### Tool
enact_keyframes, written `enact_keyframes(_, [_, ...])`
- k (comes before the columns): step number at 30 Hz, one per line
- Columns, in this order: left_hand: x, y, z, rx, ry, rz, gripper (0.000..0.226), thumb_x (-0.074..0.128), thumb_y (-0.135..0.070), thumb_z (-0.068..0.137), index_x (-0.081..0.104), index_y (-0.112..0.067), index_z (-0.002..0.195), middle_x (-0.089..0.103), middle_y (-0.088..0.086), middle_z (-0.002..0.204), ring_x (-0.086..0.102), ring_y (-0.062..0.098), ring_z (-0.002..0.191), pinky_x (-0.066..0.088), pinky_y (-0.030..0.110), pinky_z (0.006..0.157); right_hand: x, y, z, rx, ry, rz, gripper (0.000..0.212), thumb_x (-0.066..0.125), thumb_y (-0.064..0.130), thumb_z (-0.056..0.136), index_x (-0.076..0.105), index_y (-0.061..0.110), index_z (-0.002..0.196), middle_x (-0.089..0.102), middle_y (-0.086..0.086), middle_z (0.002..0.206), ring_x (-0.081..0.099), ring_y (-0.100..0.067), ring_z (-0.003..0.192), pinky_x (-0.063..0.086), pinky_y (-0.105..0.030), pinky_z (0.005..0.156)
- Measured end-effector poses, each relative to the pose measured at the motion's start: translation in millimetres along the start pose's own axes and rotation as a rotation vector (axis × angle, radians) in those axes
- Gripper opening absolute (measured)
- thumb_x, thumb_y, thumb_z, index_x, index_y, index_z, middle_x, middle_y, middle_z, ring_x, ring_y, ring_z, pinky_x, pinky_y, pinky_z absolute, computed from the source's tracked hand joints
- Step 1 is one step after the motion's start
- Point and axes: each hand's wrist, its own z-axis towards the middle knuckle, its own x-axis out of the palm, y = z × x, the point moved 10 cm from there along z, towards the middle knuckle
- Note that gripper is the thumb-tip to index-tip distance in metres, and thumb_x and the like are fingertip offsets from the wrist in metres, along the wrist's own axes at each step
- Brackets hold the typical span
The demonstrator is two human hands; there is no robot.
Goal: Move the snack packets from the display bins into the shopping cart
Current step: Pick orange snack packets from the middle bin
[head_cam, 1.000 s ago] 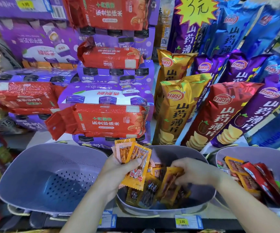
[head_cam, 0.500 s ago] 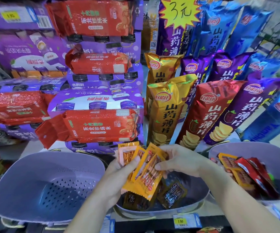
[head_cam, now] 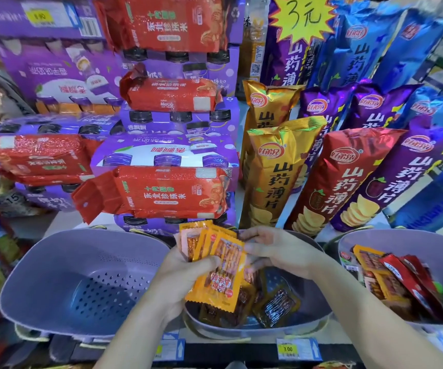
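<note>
Left hand clasps a fan of snack packets over the middle bin, likely batching them for one trip. Right hand, at 3 o'clock, touches the fan; whether its fingers pinch cannot be told.

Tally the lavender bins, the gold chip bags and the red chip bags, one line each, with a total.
Bins: 3
Gold chip bags: 2
Red chip bags: 1
Total: 6
</note>
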Motion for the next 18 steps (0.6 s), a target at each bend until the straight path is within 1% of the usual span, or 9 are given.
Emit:
enact_keyframes(1, [-6.9,-0.4,-0.2,-0.004,-0.039,-0.010,0.026,0.079,0.003,0.088,0.079,-0.016,0.105,0.081,0.014,0.107,0.080,0.031,0.094,0.065,0.041,0.068,-0.9,-8.1,-2.4,0.038,0.010,0.059,0.025,0.072,0.028,0.097,0.067,0.030,0.122,0.072,-0.001,0.125,0.069,-0.015,0.110,0.058,-0.028,0.091])
enact_keyframes(3, [-19.1,-1.4,-1.1,0.002,-0.102,-0.030,0.024,0.078,0.003,0.088,0.080,-0.017,0.101,0.082,0.012,0.103,0.080,0.031,0.091,0.065,0.040,0.067,-6.4,-34.0,-7.6,0.182,-0.017,0.033,0.043,0.077,0.047,0.090,0.068,0.021,0.122,0.074,-0.004,0.121,0.072,-0.020,0.108,0.059,-0.034,0.090])
enact_keyframes(5, [-26.3,-2.9,-1.9,0.018,-0.128,-0.066,0.028,0.078,0.003,0.088,0.084,-0.024,0.091,0.083,0.009,0.099,0.081,0.029,0.088,0.065,0.039,0.063,-11.1,-57.8,-11.2,0.320,0.004,-0.355,0.045,0.077,0.053,0.086,0.067,0.027,0.122,0.074,0.006,0.116,0.070,-0.014,0.105,0.055,-0.032,0.091])
enact_keyframes(6, [-29.4,-4.2,-2.7,0.018,-0.147,-0.088,0.031,0.078,0.003,0.088,0.084,-0.027,0.088,0.083,0.009,0.098,0.081,0.028,0.087,0.065,0.038,0.061,-10.7,-68.4,-12.3,0.371,0.060,-0.555,0.042,0.077,0.051,0.087,0.066,0.029,0.121,0.072,0.009,0.115,0.068,-0.014,0.105,0.054,-0.033,0.094])
enact_keyframes(8, [-33.7,-2.2,-2.1,0.003,-0.162,-0.106,0.027,0.078,0.002,0.089,0.084,-0.024,0.089,0.082,0.010,0.100,0.081,0.030,0.088,0.065,0.038,0.061,-5.6,-90.1,-13.8,0.466,0.173,-0.746,0.034,0.078,0.040,0.087,0.068,0.026,0.116,0.072,0.005,0.112,0.066,-0.019,0.106,0.054,-0.035,0.094])
enact_keyframes(10, [-34.6,0.0,-1.7,-0.006,-0.163,-0.121,0.022,0.078,0.001,0.089,0.084,-0.020,0.092,0.082,0.011,0.102,0.081,0.031,0.089,0.065,0.038,0.062,-3.0,-102.1,-17.4,0.543,0.218,-0.831,0.038,0.080,0.034,0.085,0.068,0.018,0.117,0.073,-0.001,0.113,0.068,-0.023,0.105,0.055,-0.038,0.094])
enact_keyframes(13, [-34.5,0.7,-2.0,-0.007,-0.165,-0.134,0.020,0.078,0.001,0.089,0.081,-0.016,0.099,0.082,0.012,0.102,0.081,0.031,0.088,0.064,0.037,0.060,2.1,-109.5,-22.0,0.581,0.270,-0.927,0.042,0.082,0.035,0.083,0.066,0.015,0.117,0.072,-0.003,0.109,0.066,-0.024,0.098,0.052,-0.037,0.086])
enact_keyframes(16, [-32.8,-2.0,-2.4,0.003,-0.161,-0.153,0.021,0.078,0.002,0.089,0.081,-0.016,0.099,0.082,0.013,0.102,0.081,0.031,0.087,0.064,0.037,0.059,12.5,-113.4,-22.0,0.574,0.327,-0.962,0.028,0.079,0.030,0.086,0.070,0.017,0.109,0.072,-0.003,0.109,0.062,-0.019,0.092,0.050,-0.034,0.081])
enact_keyframes(18, [-33.8,-1.6,-1.9,-0.003,-0.160,-0.158,0.022,0.077,0.002,0.089,0.084,-0.019,0.093,0.082,0.012,0.101,0.081,0.031,0.087,0.064,0.036,0.059,18.3,-108.0,-18.6,0.523,0.341,-1.015,0.018,0.078,0.024,0.088,0.071,0.019,0.104,0.071,-0.001,0.105,0.060,-0.015,0.090,0.046,-0.028,0.071])
